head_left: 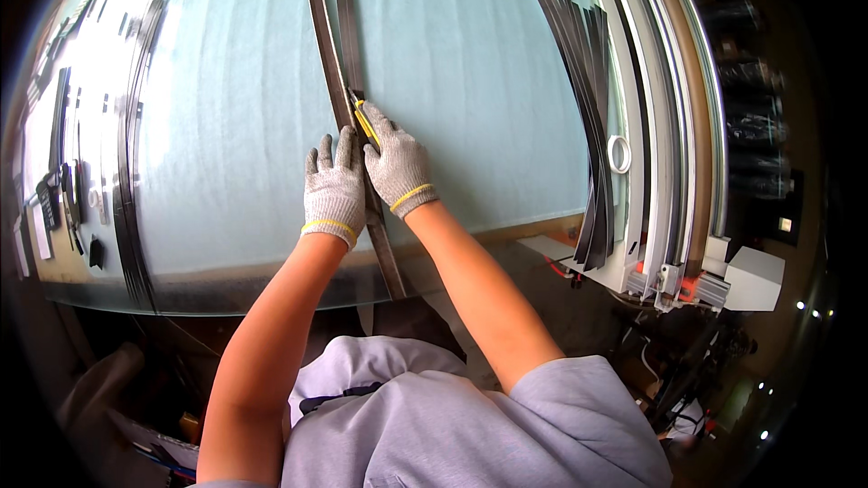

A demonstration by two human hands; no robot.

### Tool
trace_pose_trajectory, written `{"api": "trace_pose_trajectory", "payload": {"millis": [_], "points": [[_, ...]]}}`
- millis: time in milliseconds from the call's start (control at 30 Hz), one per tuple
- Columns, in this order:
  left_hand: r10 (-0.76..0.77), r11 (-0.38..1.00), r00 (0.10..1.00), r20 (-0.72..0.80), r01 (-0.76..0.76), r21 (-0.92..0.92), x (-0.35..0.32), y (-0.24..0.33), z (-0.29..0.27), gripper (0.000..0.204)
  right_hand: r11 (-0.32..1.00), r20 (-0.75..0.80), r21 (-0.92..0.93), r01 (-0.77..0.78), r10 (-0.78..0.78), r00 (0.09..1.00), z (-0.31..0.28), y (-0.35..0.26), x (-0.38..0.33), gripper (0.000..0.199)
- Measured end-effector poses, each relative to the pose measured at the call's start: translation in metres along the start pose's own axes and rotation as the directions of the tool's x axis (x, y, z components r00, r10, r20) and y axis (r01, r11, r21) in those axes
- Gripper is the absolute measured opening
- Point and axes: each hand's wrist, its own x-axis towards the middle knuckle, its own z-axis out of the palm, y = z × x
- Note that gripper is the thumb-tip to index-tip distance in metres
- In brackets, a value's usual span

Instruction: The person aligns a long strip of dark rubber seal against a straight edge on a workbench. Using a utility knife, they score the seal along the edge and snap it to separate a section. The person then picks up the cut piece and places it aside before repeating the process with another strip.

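On the pale frosted bench (pixel 235 108), the gloved left hand (pixel 333 188) lies flat with fingers spread, pressing down the long dark strip (pixel 327 54) that runs up the middle of the sheet. Just beside it, the gloved right hand (pixel 396 165) is closed around a yellow utility knife (pixel 364 122), whose tip meets the strip's edge. This looks like a cut in progress along the strip; the blade would need steady pressure while the strip is kept from sliding, well apart from the fan of dark strips (pixel 588 108) at right.

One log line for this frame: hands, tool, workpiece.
left hand: flat on dark strip | right hand: holding yellow utility knife, blade at strip | surface: frosted glass table | spare strips at right
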Motion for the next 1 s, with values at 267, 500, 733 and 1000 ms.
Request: {"api": "trace_pose_trajectory", "payload": {"millis": [267,500,733,1000], "points": [[-0.009,0.999,0.996,-0.087,0.012,0.031,0.003,-0.004,0.016,0.077,0.997,-0.001,-0.079,0.019,-0.019,1.000,-0.004,0.002,-0.062,0.070],[-0.014,0.998,0.999,0.041,0.011,0.054,0.002,0.001,-0.002,0.094,0.993,0.126,-0.074,-0.089,0.098,0.987,-0.026,-0.003,-0.136,0.066],[-0.014,0.997,0.999,0.044,0.011,0.082,0.001,-0.002,0.002,0.088,0.973,0.302,-0.141,-0.185,0.221,0.927,-0.065,-0.007,-0.227,0.067],[-0.018,0.997,0.994,0.104,0.010,0.079,0.002,0.001,-0.005,0.092,0.953,-0.115,0.254,-0.166,0.200,0.973,-0.037,0.029,-0.128,0.065]]}}
